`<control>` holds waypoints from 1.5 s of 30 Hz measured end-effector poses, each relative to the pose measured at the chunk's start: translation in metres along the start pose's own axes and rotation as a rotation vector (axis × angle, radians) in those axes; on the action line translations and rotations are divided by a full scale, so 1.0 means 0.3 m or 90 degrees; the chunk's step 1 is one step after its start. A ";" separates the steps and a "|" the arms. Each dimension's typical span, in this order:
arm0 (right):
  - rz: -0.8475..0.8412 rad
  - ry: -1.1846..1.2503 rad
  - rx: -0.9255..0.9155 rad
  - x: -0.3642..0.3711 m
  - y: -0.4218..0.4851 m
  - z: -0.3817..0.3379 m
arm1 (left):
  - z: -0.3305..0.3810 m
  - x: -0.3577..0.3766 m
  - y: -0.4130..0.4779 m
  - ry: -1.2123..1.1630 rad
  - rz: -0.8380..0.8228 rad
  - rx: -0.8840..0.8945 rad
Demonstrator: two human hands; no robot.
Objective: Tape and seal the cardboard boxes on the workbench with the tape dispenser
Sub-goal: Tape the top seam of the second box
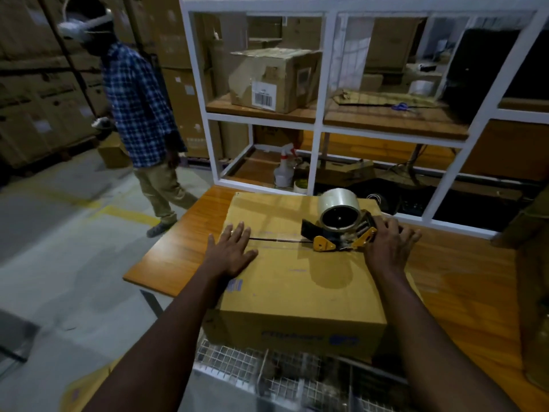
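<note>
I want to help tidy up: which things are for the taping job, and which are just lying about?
For the job: brown cardboard box, yellow-and-black tape dispenser with clear roll, wooden workbench.
Lying about: white spray bottle, blue-handled scissors, battered cardboard box on shelf.
</note>
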State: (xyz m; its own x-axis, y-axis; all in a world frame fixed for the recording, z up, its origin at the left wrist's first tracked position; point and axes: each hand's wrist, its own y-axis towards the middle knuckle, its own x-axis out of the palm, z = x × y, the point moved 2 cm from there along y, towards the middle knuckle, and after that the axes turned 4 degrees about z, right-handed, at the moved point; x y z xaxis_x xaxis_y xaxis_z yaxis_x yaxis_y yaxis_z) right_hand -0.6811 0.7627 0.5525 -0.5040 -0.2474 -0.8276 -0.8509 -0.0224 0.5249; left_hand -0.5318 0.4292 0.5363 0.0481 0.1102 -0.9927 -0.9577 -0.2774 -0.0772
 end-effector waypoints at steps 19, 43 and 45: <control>-0.074 0.038 0.073 -0.013 0.004 0.146 | 0.509 0.053 0.059 0.048 -0.039 0.075; -0.069 0.124 0.135 0.012 -0.071 0.172 | 0.255 -0.002 0.027 0.121 -0.073 0.001; -0.063 0.123 0.133 0.017 -0.064 0.168 | 0.382 0.001 0.030 0.095 -0.078 0.047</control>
State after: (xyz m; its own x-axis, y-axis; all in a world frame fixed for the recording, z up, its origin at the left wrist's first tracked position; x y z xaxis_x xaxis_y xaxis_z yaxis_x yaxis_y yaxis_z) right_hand -0.6748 0.8107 0.5281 -0.3960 -0.4335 -0.8095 -0.9169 0.1392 0.3740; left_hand -0.5729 0.5362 0.5460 0.2021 -0.0057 -0.9793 -0.9599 -0.1995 -0.1970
